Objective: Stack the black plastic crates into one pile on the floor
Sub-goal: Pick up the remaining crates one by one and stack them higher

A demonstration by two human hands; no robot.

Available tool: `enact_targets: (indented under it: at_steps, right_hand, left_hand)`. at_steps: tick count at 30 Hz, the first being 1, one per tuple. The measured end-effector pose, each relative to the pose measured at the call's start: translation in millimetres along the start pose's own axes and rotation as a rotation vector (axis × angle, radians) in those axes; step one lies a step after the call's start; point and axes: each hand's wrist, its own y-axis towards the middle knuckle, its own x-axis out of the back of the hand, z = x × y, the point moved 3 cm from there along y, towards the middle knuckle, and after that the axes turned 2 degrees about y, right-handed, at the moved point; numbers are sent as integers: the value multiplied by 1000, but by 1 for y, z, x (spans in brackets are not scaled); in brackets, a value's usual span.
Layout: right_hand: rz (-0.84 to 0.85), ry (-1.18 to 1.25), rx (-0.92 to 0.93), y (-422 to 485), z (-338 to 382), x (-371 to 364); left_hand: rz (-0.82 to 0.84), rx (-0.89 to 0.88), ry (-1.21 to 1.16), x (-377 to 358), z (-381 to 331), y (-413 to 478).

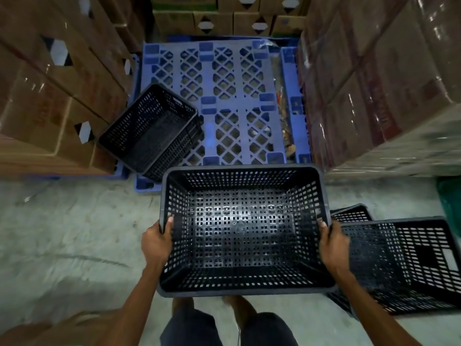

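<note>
A black perforated plastic crate hangs in front of me above the concrete floor, its open top facing up. My left hand grips its left rim and my right hand grips its right rim. To the right, on the floor, stands another black crate, with the corner of a further crate showing behind it. A tilted pile of black crates rests on the left part of the blue pallet.
Tall stacks of cardboard boxes wall the left side, and shrink-wrapped boxes wall the right. More cartons stand behind the pallet. Grey concrete floor spreads to my left. Something green shows at the right edge.
</note>
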Motion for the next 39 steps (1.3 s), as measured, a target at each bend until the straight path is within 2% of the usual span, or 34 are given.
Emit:
enact_targets:
  at_steps: [3,12,20,26,31,35,39]
  right_hand:
    - [-16,-30,5,3,-4,-3]
    - [-9,-49,-48,3,-5,-6]
    - [-102,-92,31,5,-9,-14]
    - [43,-66,80,3,-7,-13]
    - [79,-161,92,10,-10,-11]
    - [112,-226,153,10,-17,-13]
    - [37,-403,416,1,-16,-14]
  left_hand:
    - [-58,-51,34,0,-3,-1]
    - [-43,-103,69,5,-13,-1]
    - [-86,-78,46,-1,-10,-1]
    - [-21,-95,22,-4,0,-10]
    - [60,-139,8,-9,9,-24]
    - [96,-202,-29,-7,5,-23]
    - [-10,-393,121,-4,6,-28]
